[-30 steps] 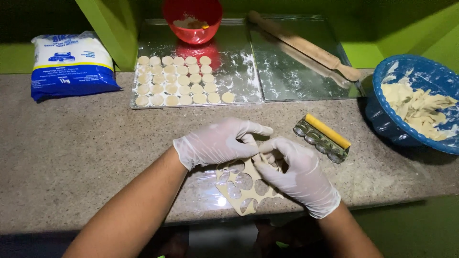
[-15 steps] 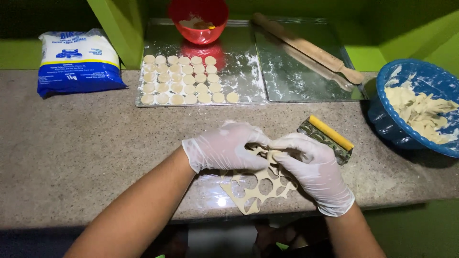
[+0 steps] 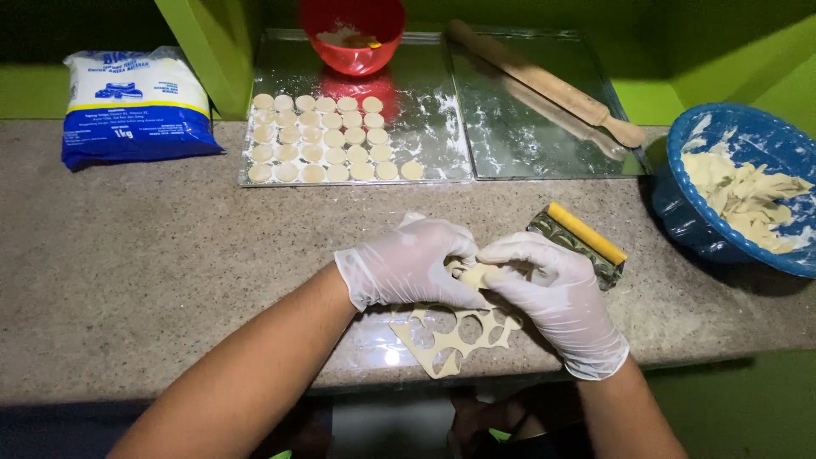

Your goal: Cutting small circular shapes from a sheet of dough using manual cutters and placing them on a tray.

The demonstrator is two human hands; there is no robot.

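Note:
Both my hands wear thin white gloves and meet over a flat sheet of pale dough (image 3: 450,344) full of round cut-out holes, lying near the counter's front edge. My left hand (image 3: 412,263) and my right hand (image 3: 552,293) pinch and gather the upper part of this dough scrap (image 3: 474,274) between their fingertips. Just beyond my right hand lies a metal multi-ring cutter with a yellow handle (image 3: 586,236).
A metal tray (image 3: 425,127) at the back holds several rows of small dough rounds (image 3: 323,140). A red bowl (image 3: 350,34) and a wooden rolling pin (image 3: 544,83) rest behind. A blue bowl with dough scraps (image 3: 748,191) stands right, a flour bag (image 3: 132,106) left.
My hands have drawn closer together and bunched up the top of the holed dough sheet; the view has shifted slightly.

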